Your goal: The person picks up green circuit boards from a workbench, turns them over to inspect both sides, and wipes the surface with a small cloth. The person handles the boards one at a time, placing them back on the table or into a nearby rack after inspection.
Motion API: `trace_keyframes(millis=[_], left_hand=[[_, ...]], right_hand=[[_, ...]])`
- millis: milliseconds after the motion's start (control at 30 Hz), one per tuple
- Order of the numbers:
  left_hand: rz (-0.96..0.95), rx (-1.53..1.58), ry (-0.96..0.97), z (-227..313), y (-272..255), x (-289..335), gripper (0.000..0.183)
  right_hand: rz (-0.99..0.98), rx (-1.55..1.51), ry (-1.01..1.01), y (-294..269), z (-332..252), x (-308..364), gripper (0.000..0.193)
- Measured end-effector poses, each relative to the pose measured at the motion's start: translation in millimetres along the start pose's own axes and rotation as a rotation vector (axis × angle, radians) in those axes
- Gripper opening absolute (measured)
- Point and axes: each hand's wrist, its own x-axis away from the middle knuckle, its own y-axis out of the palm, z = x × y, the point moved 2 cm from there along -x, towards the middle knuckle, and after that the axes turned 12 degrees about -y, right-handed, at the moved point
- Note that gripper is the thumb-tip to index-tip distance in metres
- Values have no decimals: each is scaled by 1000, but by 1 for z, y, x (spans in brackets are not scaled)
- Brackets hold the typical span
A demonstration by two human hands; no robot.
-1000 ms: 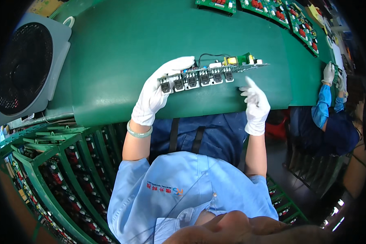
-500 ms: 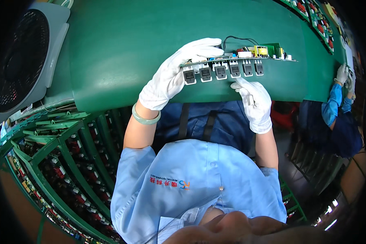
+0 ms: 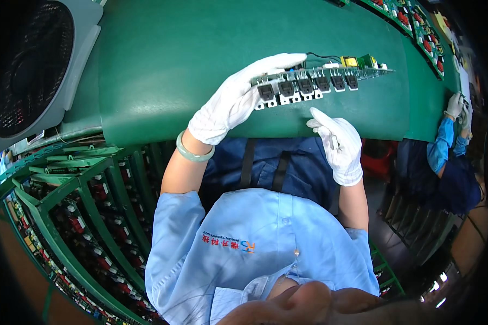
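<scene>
A circuit board (image 3: 371, 72) is held up above the green work table, tilted nearly edge-on to me. Wrapped round its left end, my white-gloved left hand (image 3: 232, 100) grips it, with the fingers along the far side. A row of black flat components (image 3: 306, 85) with white pieces beneath hangs along the board's near edge. Yellow and green parts and a thin black wire rise behind. Below the board and apart from it is my gloved right hand (image 3: 340, 145). Its fingers are curled together around a small greyish piece (image 3: 334, 142), too small to name.
A grey fan (image 3: 30, 70) stands at the left of the green table mat (image 3: 200, 32). Green racks (image 3: 59, 203) filled with boards are at lower left. More boards (image 3: 425, 40) lie at the far right, where another person's gloved hands (image 3: 456, 105) work.
The board has tilted, so its underside and the white pieces below the black components show more. My right hand has dropped slightly away from the components.
</scene>
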Motion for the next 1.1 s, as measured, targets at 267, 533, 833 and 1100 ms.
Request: trace_keyframes(millis=[267,533,833,1100], left_hand=[[-9,-170,-56,10,24,22,34],[16,-588,208,20,35,23,39],[74,-510,225,16,35,24,31],[147,-420,320,3,33,21,24]], right_hand=[[46,194,-106,-4,1,18,11],[177,75,69,7,14,53,14],[147,213,-151,-3,2,29,21],[130,212,-132,-1,1,30,18]])
